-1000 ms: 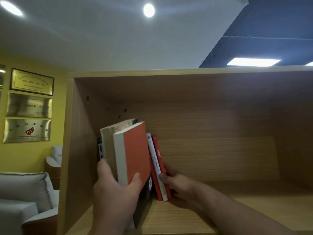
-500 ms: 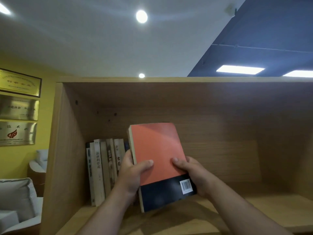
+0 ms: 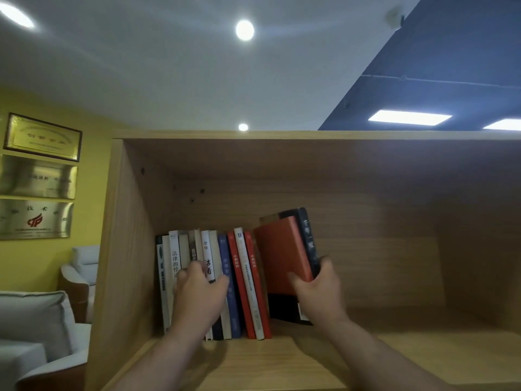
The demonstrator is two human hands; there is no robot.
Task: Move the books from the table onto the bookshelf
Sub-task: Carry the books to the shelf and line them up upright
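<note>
Leaning the orange book [image 3: 282, 258], a moment ago in both grips, against the right end of the book row [image 3: 238, 266] on the bookshelf [image 3: 394, 348], clasping it in the right grip [image 3: 318, 294], steadying the spines with the open left grip [image 3: 200, 294].

Round ceiling lights [image 3: 244, 30] above the bookshelf [image 3: 127, 249] burn out to white glare, yet the bookshelf's inside is dim and brownish. The forearms throw soft shadows on its board. The left hand [image 3: 197, 297] is smeared with motion blur. The right hand [image 3: 318, 294] and the orange book [image 3: 282, 258] it grips look sharper. The bookshelf's edges bow with wide-angle distortion.
</note>
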